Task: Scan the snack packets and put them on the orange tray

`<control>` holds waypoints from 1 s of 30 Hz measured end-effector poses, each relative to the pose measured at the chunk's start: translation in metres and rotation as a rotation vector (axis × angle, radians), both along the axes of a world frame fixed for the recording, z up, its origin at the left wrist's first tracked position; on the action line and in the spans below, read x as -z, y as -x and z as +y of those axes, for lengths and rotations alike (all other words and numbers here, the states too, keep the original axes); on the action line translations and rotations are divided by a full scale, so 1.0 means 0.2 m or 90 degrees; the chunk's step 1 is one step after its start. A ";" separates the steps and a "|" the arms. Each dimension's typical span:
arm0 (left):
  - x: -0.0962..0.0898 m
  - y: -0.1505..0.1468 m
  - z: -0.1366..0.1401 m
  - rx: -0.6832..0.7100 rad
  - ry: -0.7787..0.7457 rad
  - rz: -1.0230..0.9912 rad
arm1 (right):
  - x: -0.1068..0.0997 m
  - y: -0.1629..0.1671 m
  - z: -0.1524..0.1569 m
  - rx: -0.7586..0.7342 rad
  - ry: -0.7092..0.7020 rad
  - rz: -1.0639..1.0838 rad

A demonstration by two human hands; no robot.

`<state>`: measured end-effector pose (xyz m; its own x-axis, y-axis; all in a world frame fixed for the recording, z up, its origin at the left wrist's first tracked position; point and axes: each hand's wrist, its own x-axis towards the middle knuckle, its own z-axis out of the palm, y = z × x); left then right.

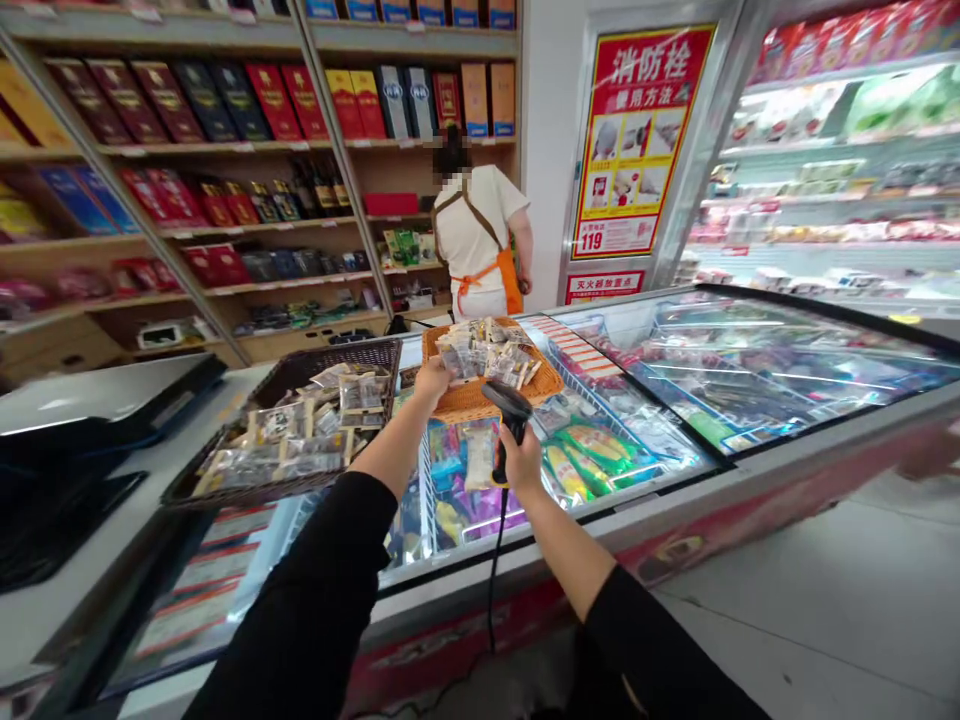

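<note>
My right hand (521, 455) is wrapped round the handle of a black barcode scanner (510, 402), its head tilted toward the orange basket and its cable hanging down. At the left rim of that orange wicker basket (457, 402), my left hand (433, 380) has its fingers curled in against the packets. Whether they grip a packet or the rim is hidden. Small clear-wrapped packets (491, 345) lie heaped in the basket, which rests on the freezer's glass top. To the left, a dark brown wicker basket (180, 488) holds more such packets.
Beneath the baskets is a glass-topped chest freezer (645, 500) with bagged goods inside. A person (480, 235) in an orange apron stands beyond it, back turned. Shelves of boxes (225, 145) line the back. A refrigerated display (840, 180) stands right; dark equipment (67, 490) sits on the left counter.
</note>
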<state>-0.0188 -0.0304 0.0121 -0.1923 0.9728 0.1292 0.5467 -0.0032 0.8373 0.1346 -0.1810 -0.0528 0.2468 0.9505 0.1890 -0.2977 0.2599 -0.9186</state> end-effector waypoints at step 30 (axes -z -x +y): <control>0.05 0.45 -0.48 -0.017 -0.162 -0.055 | 0.04 0.25 -0.16 -0.111 -0.080 -0.174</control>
